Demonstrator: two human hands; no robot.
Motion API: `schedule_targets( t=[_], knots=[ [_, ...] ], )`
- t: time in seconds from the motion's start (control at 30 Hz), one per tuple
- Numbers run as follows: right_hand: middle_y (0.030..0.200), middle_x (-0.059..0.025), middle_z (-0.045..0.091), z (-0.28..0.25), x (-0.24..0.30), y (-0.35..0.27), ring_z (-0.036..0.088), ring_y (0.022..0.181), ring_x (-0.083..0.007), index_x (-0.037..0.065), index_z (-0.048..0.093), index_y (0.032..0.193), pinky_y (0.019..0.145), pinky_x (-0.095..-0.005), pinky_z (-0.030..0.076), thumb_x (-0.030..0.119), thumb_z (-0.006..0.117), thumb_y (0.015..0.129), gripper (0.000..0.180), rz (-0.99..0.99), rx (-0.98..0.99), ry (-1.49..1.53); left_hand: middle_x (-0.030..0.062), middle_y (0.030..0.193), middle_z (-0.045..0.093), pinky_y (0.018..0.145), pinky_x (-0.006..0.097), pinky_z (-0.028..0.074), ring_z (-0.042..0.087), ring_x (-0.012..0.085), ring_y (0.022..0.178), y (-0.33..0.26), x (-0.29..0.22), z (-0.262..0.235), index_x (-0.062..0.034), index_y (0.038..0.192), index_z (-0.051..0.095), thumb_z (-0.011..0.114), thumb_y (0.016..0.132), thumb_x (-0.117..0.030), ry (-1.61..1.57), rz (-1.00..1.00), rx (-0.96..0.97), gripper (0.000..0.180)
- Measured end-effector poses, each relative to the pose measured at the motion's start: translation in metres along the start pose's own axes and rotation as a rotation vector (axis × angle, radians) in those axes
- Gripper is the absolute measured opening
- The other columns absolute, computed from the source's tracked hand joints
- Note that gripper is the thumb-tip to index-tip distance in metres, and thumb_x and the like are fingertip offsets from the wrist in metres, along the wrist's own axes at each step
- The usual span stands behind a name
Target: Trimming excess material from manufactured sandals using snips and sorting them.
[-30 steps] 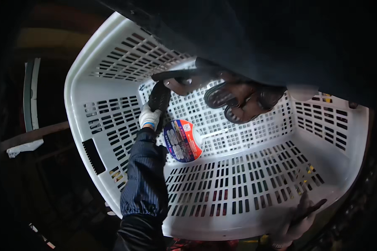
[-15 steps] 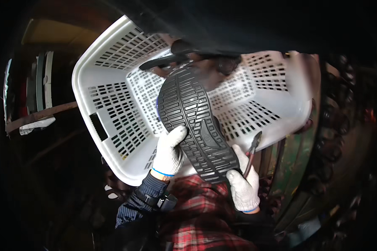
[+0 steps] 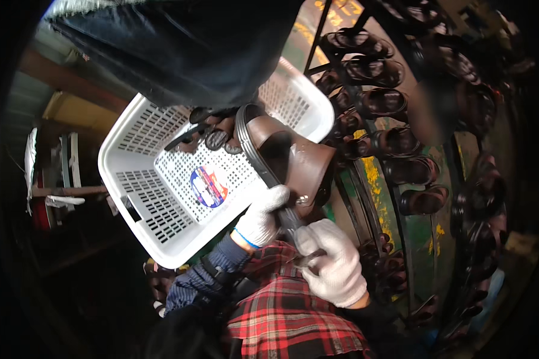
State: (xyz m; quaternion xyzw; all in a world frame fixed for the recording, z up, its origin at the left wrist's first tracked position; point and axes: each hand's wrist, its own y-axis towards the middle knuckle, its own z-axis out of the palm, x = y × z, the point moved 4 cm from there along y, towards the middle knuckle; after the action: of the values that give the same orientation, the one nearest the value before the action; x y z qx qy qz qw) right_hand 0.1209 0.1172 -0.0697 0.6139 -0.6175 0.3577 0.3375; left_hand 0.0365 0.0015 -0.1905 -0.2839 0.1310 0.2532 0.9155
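A brown sandal (image 3: 311, 167) slants across the near rim of the white basket (image 3: 172, 258), broad end uppermost. The left hand (image 3: 262, 222), nearer the basket, pinches the sole's edge; the right hand's (image 3: 336, 264) fingers wrap the narrow end. The basket's mouth opens leftward; racked sandals (image 3: 425, 201) crowd its right.

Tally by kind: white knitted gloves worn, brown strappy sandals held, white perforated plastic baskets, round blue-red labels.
White knitted gloves, worn: 2
Brown strappy sandal, held: 1
White perforated plastic basket: 1
Round blue-red label: 1
Total: 5
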Motion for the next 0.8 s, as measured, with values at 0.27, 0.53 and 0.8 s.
schedule_targets(
  t=[0.27,0.53,0.8],
  knots=[
    [0.127,-0.0198,0.058,-0.057,0.009,-0.033,0.061,0.114,-0.0400,-0.005,0.067,0.113,0.094,-0.0456,0.052,-0.004,0.071,0.073,0.040,-0.122,-0.550,-0.092,0.0278,0.146,0.046,0.109,0.053,0.047,0.052,0.0442,0.130,0.010,0.044,0.003,0.0046,0.153,0.024,0.074,0.087,-0.044,-0.553,-0.346,0.531,0.096],
    [0.118,-0.0230,0.061,-0.011,-0.004,-0.040,0.061,0.106,-0.0420,-0.004,0.066,0.112,0.092,-0.0429,0.052,0.007,0.074,0.076,0.038,-0.051,-0.079,0.199,0.0283,0.142,0.048,0.114,0.052,0.042,0.046,0.0409,0.136,0.000,-0.015,0.069,0.0057,0.150,0.032,0.063,0.091,-0.031,-0.311,-0.113,0.476,0.076],
    [0.137,-0.0184,0.057,-0.027,-0.011,-0.060,0.055,0.126,-0.0280,-0.007,0.055,0.138,0.110,-0.0395,0.039,0.015,0.065,0.093,0.051,0.262,-0.486,0.375,0.0258,0.152,0.041,0.115,0.061,0.037,0.052,0.0404,0.131,0.020,-0.022,0.056,-0.0015,0.154,0.027,0.062,0.086,-0.068,0.073,-0.006,0.314,0.101]
  ],
)
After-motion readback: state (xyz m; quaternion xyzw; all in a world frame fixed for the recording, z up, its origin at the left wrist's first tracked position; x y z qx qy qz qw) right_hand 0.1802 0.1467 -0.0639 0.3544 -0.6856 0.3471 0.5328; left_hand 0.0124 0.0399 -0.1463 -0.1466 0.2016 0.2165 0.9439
